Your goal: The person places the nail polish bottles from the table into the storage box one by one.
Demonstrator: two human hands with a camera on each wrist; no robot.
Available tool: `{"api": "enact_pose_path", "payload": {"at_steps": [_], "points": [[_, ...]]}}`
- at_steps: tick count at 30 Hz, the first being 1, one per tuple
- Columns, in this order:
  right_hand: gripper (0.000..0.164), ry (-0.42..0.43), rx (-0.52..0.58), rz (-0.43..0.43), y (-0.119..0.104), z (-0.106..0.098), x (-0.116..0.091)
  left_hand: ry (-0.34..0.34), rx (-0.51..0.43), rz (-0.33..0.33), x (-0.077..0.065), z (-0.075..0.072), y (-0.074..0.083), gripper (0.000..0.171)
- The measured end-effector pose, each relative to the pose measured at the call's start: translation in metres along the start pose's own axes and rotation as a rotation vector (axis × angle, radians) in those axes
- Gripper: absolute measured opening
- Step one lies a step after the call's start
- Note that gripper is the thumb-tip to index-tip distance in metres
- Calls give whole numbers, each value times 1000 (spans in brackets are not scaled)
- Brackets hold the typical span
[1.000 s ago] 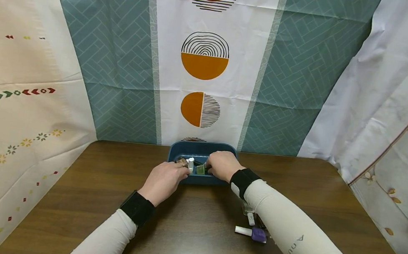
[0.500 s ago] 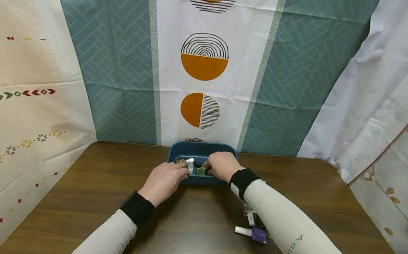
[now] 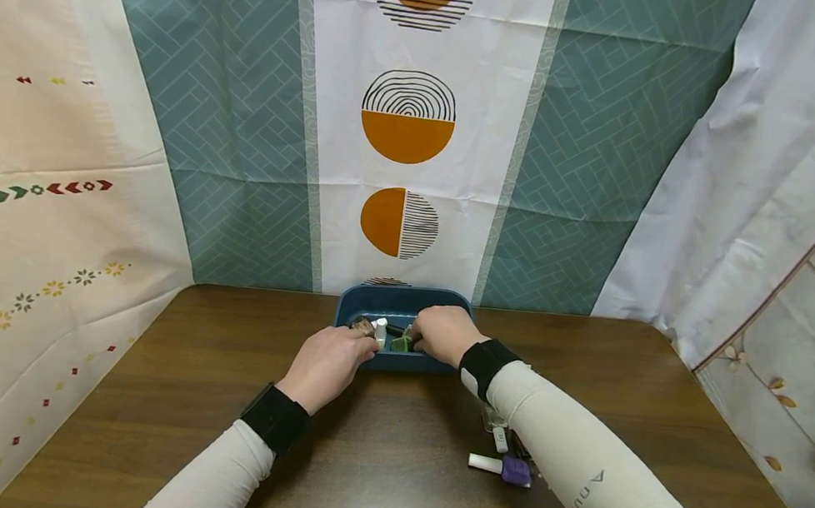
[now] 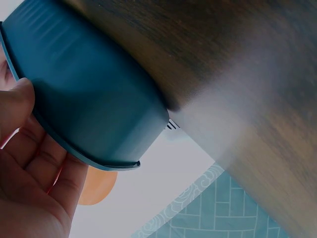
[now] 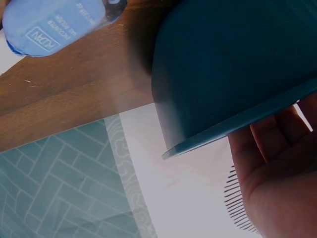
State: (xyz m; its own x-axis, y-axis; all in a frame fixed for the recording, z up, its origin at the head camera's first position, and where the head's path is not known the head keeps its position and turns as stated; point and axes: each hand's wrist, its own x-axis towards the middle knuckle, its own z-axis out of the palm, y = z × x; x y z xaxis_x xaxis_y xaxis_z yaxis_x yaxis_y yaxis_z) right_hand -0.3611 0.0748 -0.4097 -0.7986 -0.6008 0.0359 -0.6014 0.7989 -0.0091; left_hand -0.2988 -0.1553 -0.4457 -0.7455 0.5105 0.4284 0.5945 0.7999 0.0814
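Observation:
A dark blue plastic bin (image 3: 406, 362) stands at the table's back edge with several small bottles inside. My left hand (image 3: 328, 365) grips its near wall at the left, thumb on the outside of the rim (image 4: 64, 145) and fingers inside. At those fingertips is a small white-capped bottle (image 3: 381, 328), beside a brownish bottle (image 3: 363, 326). Over the near right rim, my right hand (image 3: 446, 332) reaches into the bin and holds a green nail polish bottle (image 3: 400, 344) at its fingertips. The ends of the right fingers are hidden.
On the wooden table (image 3: 384, 461), a purple nail polish bottle (image 3: 515, 471) with a white cap lies on its side. Close by are a clear bottle with a white cap (image 3: 500, 439) and darker items, partly covered by the right sleeve (image 3: 602, 469). Behind the bin hangs a patterned curtain (image 3: 394, 269).
The green bottle has tipped slightly and sunk a little at the right fingertips. The left hand and the bin stay put.

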Motion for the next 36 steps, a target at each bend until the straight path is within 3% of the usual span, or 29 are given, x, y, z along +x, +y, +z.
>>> {"api": "enact_pose_path", "payload": {"at_steps": [11,24,31,36], "points": [[17,143,-21,-27,9,2,-15,-19,6,-12,3,1,2,12],[54,206,-23,-46,25,-6,-44,-31,12,-17,3,0,2,15],[64,227,-48,-73,35,-9,-61,-10,8,2,2,-1,1,14],[70,257,-7,-67,40,-10,-74,2,13,10,1,-1,1,12]]}}
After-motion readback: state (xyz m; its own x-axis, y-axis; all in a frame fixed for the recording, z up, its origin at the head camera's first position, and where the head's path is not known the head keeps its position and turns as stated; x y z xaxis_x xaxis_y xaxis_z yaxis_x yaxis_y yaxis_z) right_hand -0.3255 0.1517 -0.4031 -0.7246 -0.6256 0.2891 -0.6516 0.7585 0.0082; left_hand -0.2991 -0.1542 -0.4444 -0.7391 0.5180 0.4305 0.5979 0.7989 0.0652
